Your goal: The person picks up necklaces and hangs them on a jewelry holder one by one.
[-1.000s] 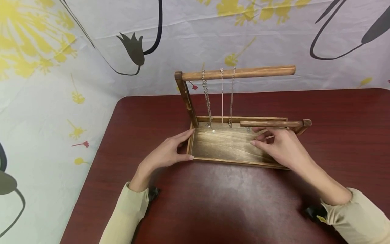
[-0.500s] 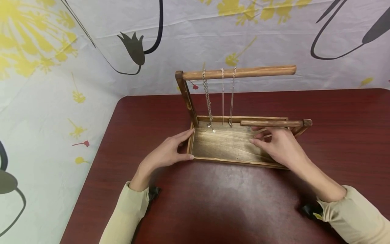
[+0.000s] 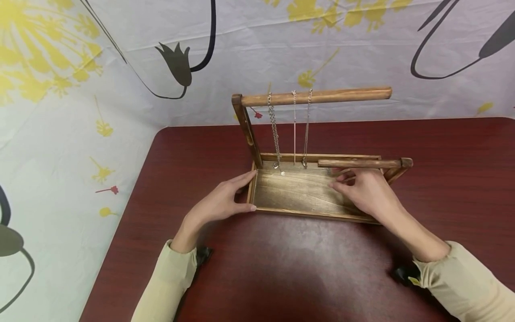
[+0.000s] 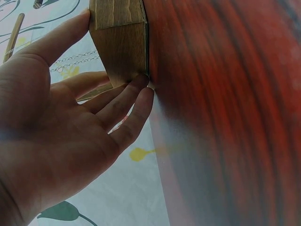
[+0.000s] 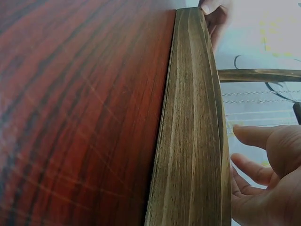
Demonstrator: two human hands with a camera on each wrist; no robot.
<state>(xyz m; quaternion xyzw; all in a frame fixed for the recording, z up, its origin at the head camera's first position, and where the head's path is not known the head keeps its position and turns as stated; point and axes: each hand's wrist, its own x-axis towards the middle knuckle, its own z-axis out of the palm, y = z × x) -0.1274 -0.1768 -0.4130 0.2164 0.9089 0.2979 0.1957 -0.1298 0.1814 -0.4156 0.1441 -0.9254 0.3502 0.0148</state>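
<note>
A wooden jewelry stand with a shallow tray [image 3: 314, 190] stands on the table. My left hand [image 3: 217, 201] touches the tray's left end, its thumb at the front corner and its fingers along the end wall. Three silvery necklaces, one a doubled chain [image 3: 275, 129], one thin [image 3: 294, 129] and one long [image 3: 307, 129], hang from the upper bar [image 3: 315, 96]. Under the lower bar [image 3: 358, 163], my right hand [image 3: 366, 190] reaches over the tray. Its thumb and fingers look apart in the right wrist view, with nothing plainly between them; the bar partly hides its fingertips.
The dark red table [image 3: 314, 268] reaches a patterned cloth backdrop [image 3: 249, 44] behind the stand, with more cloth [image 3: 60, 156] at the left. An angled post [image 3: 246, 129] carries the upper bar at the left; another [image 3: 396, 172] carries the lower one at the right.
My right wrist and forearm have shifted slightly to the left and up, while the fingers stay under the lower bar. The left hand and the stand show no clear movement.
</note>
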